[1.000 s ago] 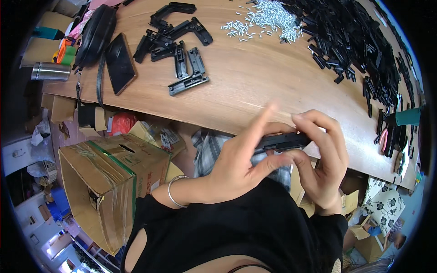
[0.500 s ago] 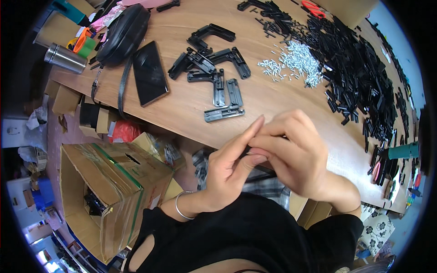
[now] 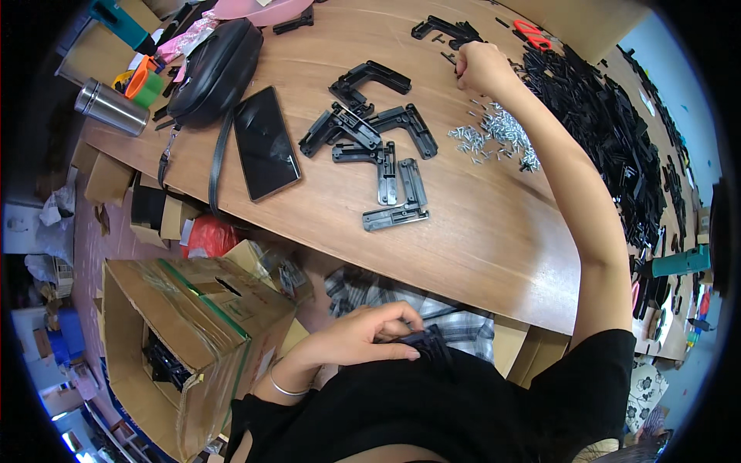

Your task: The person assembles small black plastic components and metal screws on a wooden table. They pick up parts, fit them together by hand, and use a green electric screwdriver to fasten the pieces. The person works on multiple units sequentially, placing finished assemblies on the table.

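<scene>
Reaching right hand [image 3: 480,68] — screws [image 3: 494,137] nearby

Head camera looks steeply down over the wooden table [image 3: 494,239].

The black plastic part [image 3: 423,342] is flat and dark, lies against the person's lap below the table edge, and is largely covered by the fingers resting on it. The small silver screws [image 3: 494,139] form a loose scattered pile on the wooden tabletop, just below the closed fist extended over the table.
</scene>
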Available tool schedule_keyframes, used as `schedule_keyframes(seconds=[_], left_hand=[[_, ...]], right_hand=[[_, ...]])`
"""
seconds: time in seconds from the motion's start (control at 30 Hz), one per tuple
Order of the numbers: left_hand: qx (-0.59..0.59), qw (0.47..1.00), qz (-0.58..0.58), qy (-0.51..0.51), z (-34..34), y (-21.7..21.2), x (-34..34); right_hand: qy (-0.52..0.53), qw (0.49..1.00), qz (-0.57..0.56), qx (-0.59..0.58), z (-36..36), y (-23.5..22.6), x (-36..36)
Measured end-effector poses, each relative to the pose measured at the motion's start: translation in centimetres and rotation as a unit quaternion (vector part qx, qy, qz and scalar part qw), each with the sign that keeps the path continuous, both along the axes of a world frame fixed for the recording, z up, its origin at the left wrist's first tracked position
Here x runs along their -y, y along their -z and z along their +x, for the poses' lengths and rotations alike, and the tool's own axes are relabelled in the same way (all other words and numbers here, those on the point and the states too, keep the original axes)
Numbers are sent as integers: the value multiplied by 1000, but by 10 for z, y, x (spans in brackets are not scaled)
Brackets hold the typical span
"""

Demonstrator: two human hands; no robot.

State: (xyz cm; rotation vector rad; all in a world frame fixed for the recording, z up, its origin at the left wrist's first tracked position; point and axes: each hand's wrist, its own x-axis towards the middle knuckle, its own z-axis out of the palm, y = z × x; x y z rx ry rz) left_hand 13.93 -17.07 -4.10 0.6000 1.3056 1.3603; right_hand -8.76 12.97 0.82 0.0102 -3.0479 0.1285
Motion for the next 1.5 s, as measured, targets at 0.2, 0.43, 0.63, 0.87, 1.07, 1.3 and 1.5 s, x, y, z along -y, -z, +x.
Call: schedule_keyframes(seconds=[0.2, 0.43, 0.63, 0.87, 1.07, 1.3, 1.5], left_hand=[[139, 977, 58, -153, -2, -20, -7], [183, 909, 136, -350, 3, -23, -22], [234, 876, 185, -379, 18, -9, -27], [274, 885, 186, -328, 30, -12, -44], [239, 910, 163, -297, 44, -16, -64], [134, 949, 126, -257, 63, -12, -84], [36, 971, 105, -210, 70, -25, -92]], right_hand=[[6, 1000, 19, 15, -15, 6, -15], [-72, 995, -65, 31, 3, 2, -11], [-100, 886, -449, 58, 152, -28, 34], [-110, 929, -347, -68, 278, -34, 41], [-127, 946, -218, -204, 314, -15, 43], [-62, 896, -368, -241, 338, 16, 43], [-58, 880, -379, -281, 346, 30, 45]])
